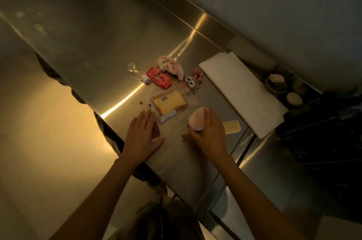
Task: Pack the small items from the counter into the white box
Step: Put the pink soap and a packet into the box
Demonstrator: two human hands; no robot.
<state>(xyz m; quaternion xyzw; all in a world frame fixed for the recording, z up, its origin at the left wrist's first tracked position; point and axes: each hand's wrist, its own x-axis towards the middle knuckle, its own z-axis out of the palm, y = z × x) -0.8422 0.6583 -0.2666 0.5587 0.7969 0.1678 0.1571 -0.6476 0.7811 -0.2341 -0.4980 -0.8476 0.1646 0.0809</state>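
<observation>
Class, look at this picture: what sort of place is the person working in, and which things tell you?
Probably a commercial kitchen: a long stainless steel counter with a raised metal backsplash, and steel cabinet fronts below.

Steel counter (88, 30): upper left open. Centre crowded: red packet (159, 79), yellow pouch (170, 105). White box (242, 93) blocks right.

Both bare forearms are reaching forward and up from the bottom of the view, spread apart at the elbows and angling in toward each other. The left hand (142, 138) is lying flat, palm down, fingers straight and close together, thumb sticking out to the right. The right hand (210, 132) is arching palm down, its fingers curling over something rounded and its thumb pressing in from the left, making a closed grip.
</observation>
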